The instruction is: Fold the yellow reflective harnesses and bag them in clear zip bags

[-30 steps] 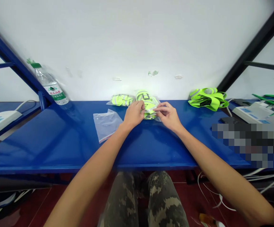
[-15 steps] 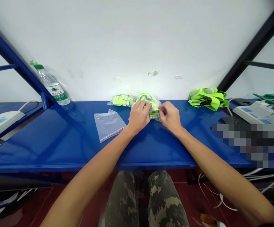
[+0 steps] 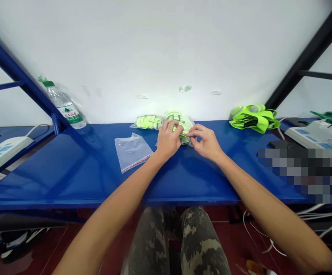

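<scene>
Since the earlier frame my right grip (image 3: pixel 205 140) has drawn back a little from the packet, and its fingers are more open now, no more pinched tight together. My left grip (image 3: pixel 168 140) stays nearly in the same place, with the fingers closed over the top of the clear plastic packet (image 3: pixel 182 123), which holds folded neon-yellow reflective bands. This packet lies on the blue metal desk (image 3: pixel 68 179), directly between my two grips and pressed under the left one. The right fingertips (image 3: pixel 189 131) are at its edge, but I cannot tell if they really pinch the plastic or only touch it.

For this handling, I judge it is best to keep the left grip steady so the packet does not slide, and to work at the thin plastic edge only with the fingertips, gently, so the film does not tear.

Just beyond my left grip, a second packet (image 3: pixel 147 122) of the same neon bands lies touching this one. Nearer to the left grip is a flat clear zip bag (image 3: pixel 131 152) with a red stripe. Further to the right of my right grip is a loose bundle of neon straps (image 3: pixel 253 119), and far to the left a water bottle (image 3: pixel 65 107) leans on the blue frame.
</scene>
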`<state>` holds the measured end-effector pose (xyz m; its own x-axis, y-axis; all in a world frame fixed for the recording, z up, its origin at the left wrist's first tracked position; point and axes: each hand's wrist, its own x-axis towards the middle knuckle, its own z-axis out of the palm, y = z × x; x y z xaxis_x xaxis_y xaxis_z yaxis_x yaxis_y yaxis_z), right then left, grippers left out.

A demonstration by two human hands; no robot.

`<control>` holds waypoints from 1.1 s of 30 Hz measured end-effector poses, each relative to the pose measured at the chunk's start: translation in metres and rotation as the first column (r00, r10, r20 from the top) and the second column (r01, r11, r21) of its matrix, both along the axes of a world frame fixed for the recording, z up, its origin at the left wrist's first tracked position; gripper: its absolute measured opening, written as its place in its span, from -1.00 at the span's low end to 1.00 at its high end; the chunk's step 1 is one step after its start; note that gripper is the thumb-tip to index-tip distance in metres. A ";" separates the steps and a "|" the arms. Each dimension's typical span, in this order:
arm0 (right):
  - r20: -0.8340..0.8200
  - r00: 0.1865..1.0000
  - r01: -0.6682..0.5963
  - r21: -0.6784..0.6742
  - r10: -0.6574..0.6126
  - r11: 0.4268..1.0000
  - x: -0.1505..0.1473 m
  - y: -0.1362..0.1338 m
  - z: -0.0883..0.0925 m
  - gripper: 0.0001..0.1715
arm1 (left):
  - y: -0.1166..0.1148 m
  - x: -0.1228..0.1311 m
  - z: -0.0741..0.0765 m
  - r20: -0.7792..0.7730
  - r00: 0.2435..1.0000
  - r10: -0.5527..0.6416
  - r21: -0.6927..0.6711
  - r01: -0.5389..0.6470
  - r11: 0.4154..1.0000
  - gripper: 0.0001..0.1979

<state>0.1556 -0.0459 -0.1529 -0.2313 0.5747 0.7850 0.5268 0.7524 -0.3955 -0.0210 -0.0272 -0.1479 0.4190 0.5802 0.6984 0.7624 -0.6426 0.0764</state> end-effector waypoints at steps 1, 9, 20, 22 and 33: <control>0.007 1.000 0.003 -0.002 -0.003 1.000 0.000 -0.002 0.001 -0.69 | 0.000 0.000 0.000 0.010 1.000 0.002 -0.005 -0.002 1.000 -0.79; 0.252 0.967 0.017 0.105 -0.043 0.994 0.001 -0.005 0.001 -0.57 | -0.002 -0.007 0.008 0.129 0.991 -0.026 -0.022 0.030 0.999 -0.77; -0.368 0.927 0.027 -0.140 -0.077 0.990 0.002 -0.012 0.017 -0.81 | -0.024 -0.009 0.055 0.452 0.819 -0.353 -0.150 0.460 0.875 -0.68; -0.571 0.818 -0.105 -0.261 -0.066 0.960 0.002 -0.009 0.019 -0.72 | -0.027 -0.011 0.062 0.493 0.775 -0.395 -0.195 0.541 0.818 -0.56; -0.850 0.523 -0.617 -0.429 -0.063 0.660 -0.008 -0.012 0.021 -0.56 | -0.028 -0.005 0.060 0.597 0.769 -0.228 -0.077 0.338 0.938 -0.68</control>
<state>0.1480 -0.0576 -0.1320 -0.0139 0.9816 0.1905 -0.4214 0.1670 -0.8914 -0.0259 -0.0555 -0.0879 0.1391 0.6310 0.7632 0.3277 -0.7566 0.5658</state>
